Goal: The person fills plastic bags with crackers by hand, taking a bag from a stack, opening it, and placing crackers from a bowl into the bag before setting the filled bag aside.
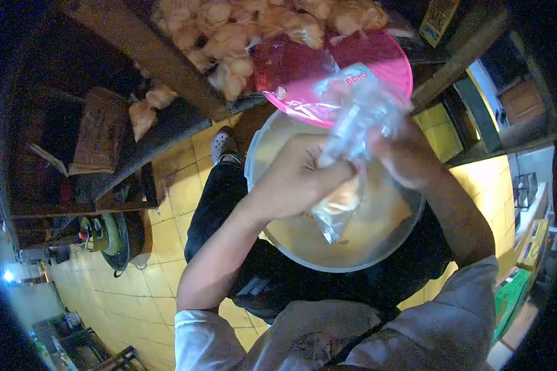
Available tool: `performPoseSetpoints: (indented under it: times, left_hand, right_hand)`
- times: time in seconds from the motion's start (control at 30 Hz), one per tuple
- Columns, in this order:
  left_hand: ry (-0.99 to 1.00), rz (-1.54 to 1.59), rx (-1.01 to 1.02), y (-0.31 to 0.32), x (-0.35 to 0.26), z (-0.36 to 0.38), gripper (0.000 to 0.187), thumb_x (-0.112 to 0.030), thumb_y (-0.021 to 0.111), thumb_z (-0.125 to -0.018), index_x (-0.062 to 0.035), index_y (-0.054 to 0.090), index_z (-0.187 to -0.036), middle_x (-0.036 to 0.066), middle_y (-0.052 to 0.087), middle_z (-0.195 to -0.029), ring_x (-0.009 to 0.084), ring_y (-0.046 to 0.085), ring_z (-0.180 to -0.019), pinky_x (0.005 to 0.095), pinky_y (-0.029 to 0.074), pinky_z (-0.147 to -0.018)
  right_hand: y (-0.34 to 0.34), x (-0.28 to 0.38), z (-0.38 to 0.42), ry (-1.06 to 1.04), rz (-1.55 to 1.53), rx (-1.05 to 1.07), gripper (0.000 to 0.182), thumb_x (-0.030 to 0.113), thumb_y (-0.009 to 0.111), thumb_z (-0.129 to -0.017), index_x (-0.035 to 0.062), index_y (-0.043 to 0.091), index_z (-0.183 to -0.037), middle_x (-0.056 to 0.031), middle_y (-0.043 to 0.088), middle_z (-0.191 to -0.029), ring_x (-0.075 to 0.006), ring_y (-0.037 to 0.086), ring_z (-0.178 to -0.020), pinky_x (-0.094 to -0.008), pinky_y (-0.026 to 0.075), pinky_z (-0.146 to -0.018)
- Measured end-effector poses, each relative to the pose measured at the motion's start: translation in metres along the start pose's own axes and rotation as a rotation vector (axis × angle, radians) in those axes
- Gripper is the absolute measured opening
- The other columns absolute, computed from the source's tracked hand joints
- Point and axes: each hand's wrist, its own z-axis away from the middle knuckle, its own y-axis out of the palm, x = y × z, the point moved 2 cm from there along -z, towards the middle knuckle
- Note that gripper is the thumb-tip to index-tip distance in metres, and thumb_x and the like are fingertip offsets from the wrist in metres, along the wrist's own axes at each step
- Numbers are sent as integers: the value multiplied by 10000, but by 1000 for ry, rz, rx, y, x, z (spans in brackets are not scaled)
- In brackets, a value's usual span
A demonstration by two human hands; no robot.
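A clear plastic bag (350, 127) with red lettering near its upper end is in my hands above a large round tub (251, 167). My left hand (303, 176) is closed round the middle of the bag. Below that fist, a pale orange piece (341, 199), perhaps a cracker, shows inside the bag's lower end. On the other side, my right hand (405, 154) grips the bag's upper part, blurred by motion. The tub stands between my legs, with pale brown contents that I cannot make out. A pink round tray (390, 59) reaches over its far rim, with clear plastic lying on it.
Many pale orange cracker-like pieces (229, 37) are heaped on the wooden shelf ahead. A few more pieces (145, 111) lie to the left, near a brown cardboard piece (96, 130). A dark pan (119, 247) stands low on the left, over yellow floor tiles (148, 284).
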Motion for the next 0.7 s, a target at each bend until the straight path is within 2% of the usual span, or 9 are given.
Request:
performPoseSetpoints:
  times: [0.07,0.2,0.23,0.33,0.4,0.47,0.5,0.63,0.7]
  left_hand:
    - [190,-192,61,7,8,-2,157,-164,637,-869,-22,676,-922,-5,640,-768,76,576,-741,266,478,-696]
    - [118,-325,42,17,6,-3,376,-303,691,-844,-30,602,-1087,113,663,-896,219,640,-859,358,491,-791]
    - [391,-554,-149,20,7,-3,482,-409,689,-840,-3,574,-1072,183,647,-979,305,615,-966,409,467,-856]
    - [479,-933,-465,12,1,2,663,-493,685,-845,-5,525,-1264,143,659,-1012,287,622,-941,416,459,-872]
    - [359,-841,-397,14,-3,5,608,-548,524,-937,0,575,-1194,122,666,-933,251,618,-865,389,466,-809]
    - [-94,101,142,25,5,0,664,-601,311,-989,-24,623,-1090,76,658,-875,187,607,-802,337,478,-774]
    - [-298,425,152,39,20,-2,685,-593,186,-1004,-65,617,-1072,19,618,-821,100,564,-709,258,464,-644]
    - [-139,614,215,35,13,1,206,-225,440,-975,-80,557,-1062,-24,589,-825,68,529,-609,198,378,-482]
    - [-98,700,190,29,9,2,199,-228,437,-986,-91,558,-1064,-24,587,-824,73,534,-615,204,376,-480]
  right_hand:
    - [2,8,0,76,178,122,613,496,574,-919,-18,533,-1249,-130,590,-1231,-183,533,-1149,-346,459,-928]
    - [-1,16,-4,72,-222,9,423,455,528,-954,36,579,-976,-191,574,-1223,-203,560,-1074,-349,469,-874]
    - [-4,30,-6,64,-237,-109,411,455,494,-969,52,548,-910,-204,571,-1210,-226,558,-1085,-356,460,-896]
    - [-10,53,-2,-24,-123,-259,415,445,445,-988,64,521,-845,-214,567,-1187,-273,551,-1108,-380,433,-948]
    - [-5,54,2,-98,-6,-284,415,436,431,-993,59,525,-845,-211,566,-1178,-297,545,-1119,-397,416,-977]
    - [9,52,3,-159,520,-117,315,371,536,-861,61,596,-856,-168,570,-1240,-302,520,-1170,-427,363,-1033]
    - [14,50,8,-176,649,-71,299,354,563,-828,62,614,-859,-157,572,-1256,-303,514,-1183,-434,350,-1047]
    - [34,48,27,-691,1275,185,284,204,618,-678,90,681,-931,-20,625,-1237,-291,494,-1226,-452,330,-1076]
    - [35,42,30,-805,1417,147,399,175,664,-668,133,689,-1064,-19,609,-1259,-249,487,-1243,-439,350,-1049]
